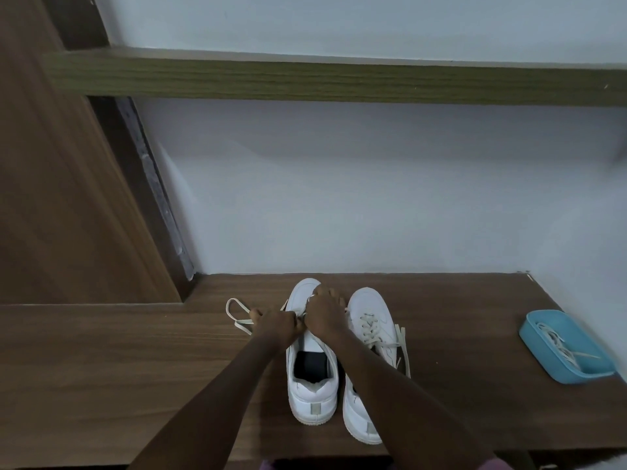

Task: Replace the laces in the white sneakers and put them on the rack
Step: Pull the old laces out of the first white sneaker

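Note:
Two white sneakers stand side by side on a wooden surface (135, 368), toes toward the wall. The left sneaker (314, 391) has both my hands over its lacing area. My left hand (276, 325) pinches a cream lace (237, 315) that loops out to the left. My right hand (324, 315), with a ring on one finger, rests over the sneaker's front and grips the lace at the eyelets. The right sneaker (368, 313) is laced with a cream lace, its loose ends trailing to the right.
A blue tray (543, 364) holding a bundle of whitish laces (556, 344) sits at the right. A wooden shelf (305, 79) runs across the wall above. A wooden panel (68, 198) stands at the left.

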The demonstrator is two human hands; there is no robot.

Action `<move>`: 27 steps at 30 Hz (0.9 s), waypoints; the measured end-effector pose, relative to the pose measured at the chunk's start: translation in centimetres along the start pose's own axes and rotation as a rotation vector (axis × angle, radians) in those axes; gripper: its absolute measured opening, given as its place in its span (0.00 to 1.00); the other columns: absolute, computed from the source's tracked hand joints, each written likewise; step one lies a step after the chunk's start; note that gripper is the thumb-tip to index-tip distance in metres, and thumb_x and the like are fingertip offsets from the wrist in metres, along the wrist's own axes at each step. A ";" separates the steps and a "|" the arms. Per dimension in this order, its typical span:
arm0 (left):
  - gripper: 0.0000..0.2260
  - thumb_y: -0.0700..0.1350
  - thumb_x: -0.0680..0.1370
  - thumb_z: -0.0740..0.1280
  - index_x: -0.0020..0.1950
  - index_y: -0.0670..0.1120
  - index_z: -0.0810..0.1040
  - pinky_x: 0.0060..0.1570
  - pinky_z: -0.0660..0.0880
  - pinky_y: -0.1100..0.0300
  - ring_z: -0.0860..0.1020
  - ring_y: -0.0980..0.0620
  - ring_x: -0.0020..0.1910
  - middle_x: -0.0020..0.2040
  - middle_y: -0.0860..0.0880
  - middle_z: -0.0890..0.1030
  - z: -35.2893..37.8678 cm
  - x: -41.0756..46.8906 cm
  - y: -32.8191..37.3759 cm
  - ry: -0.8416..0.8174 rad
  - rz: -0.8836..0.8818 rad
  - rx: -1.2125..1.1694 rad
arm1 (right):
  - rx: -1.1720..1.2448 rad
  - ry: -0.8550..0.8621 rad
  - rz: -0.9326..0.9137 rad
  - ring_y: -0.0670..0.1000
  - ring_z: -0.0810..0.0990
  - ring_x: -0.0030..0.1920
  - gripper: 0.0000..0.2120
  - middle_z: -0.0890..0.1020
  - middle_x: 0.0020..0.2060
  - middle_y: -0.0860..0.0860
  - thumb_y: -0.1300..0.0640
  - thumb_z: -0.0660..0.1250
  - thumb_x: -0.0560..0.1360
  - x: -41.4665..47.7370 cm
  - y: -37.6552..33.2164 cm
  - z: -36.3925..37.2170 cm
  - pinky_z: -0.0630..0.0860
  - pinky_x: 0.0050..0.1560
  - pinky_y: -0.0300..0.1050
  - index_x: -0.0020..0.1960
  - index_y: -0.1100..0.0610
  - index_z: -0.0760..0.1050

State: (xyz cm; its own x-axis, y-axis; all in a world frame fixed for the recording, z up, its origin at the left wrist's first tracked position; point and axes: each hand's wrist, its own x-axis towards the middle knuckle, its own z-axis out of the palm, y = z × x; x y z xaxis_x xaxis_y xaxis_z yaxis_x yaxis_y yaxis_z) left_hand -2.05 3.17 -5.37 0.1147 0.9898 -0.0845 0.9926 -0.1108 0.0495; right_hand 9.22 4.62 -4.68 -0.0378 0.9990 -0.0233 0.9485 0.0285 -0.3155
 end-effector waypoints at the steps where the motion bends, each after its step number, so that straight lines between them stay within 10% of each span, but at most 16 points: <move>1: 0.20 0.52 0.81 0.51 0.46 0.45 0.79 0.47 0.56 0.51 0.75 0.47 0.54 0.48 0.48 0.82 0.1 0.0 -0.1 0.001 0.000 0.004 | 0.062 0.013 0.052 0.57 0.70 0.63 0.15 0.73 0.62 0.55 0.61 0.57 0.77 -0.1 0.2 -0.2 0.67 0.61 0.48 0.61 0.61 0.75; 11: 0.21 0.55 0.81 0.49 0.48 0.46 0.78 0.47 0.57 0.52 0.75 0.46 0.53 0.47 0.49 0.81 0.6 0.4 -0.1 -0.007 0.019 0.041 | 0.366 0.435 0.481 0.58 0.71 0.60 0.11 0.77 0.55 0.60 0.66 0.57 0.77 0.1 3.7 -1.6 0.66 0.57 0.45 0.53 0.67 0.76; 17: 0.21 0.54 0.81 0.50 0.46 0.45 0.79 0.47 0.56 0.52 0.75 0.47 0.53 0.44 0.48 0.80 0.7 0.3 -0.1 0.020 0.014 0.008 | 0.018 0.032 -0.076 0.54 0.63 0.68 0.14 0.68 0.67 0.49 0.57 0.64 0.74 0.3 1.3 0.0 0.55 0.70 0.50 0.58 0.54 0.79; 27: 0.20 0.53 0.81 0.50 0.48 0.44 0.78 0.48 0.58 0.51 0.74 0.47 0.55 0.50 0.47 0.81 0.5 0.0 -0.3 -0.001 0.012 0.015 | 0.237 0.120 0.286 0.53 0.64 0.67 0.14 0.73 0.61 0.48 0.57 0.60 0.76 0.0 1.7 -0.5 0.60 0.66 0.55 0.59 0.53 0.77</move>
State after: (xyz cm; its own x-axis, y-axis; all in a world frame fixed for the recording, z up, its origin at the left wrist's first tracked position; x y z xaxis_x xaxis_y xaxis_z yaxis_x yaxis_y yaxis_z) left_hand -2.29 3.19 -5.84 0.1270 0.9883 -0.0849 0.9916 -0.1244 0.0356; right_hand 11.00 4.73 -4.71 0.2685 0.9626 -0.0354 0.8158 -0.2468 -0.5231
